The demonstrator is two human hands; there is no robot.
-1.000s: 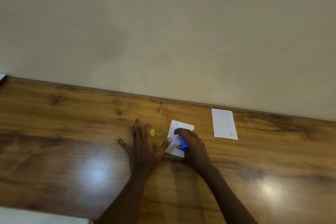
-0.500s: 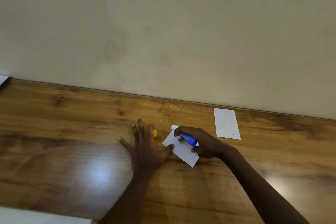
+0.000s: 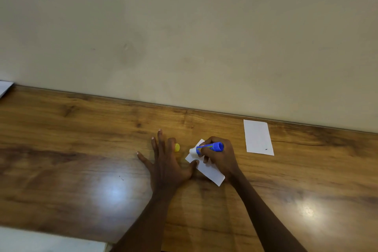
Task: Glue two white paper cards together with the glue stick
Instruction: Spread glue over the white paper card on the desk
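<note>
My right hand (image 3: 219,156) grips a blue glue stick (image 3: 208,147), held nearly flat, with its white tip at the far left corner of a white paper card (image 3: 209,171). That card lies skewed on the wooden table (image 3: 81,149). My left hand (image 3: 166,161) lies flat with fingers spread, its thumb pressing the card's left edge. A yellow cap (image 3: 177,147) sits just past my left fingers. A second white card (image 3: 258,137) lies to the right near the wall, with a small dark mark near its bottom edge.
A beige wall (image 3: 184,37) rises along the table's far edge. A white sheet's corner (image 3: 5,87) shows at the far left. A pale surface (image 3: 51,240) borders the table at the bottom left.
The card under my hands has turned to lie skewed. My right hand has swung the glue stick from upright over the card to nearly flat, tip at the card's far left corner.
</note>
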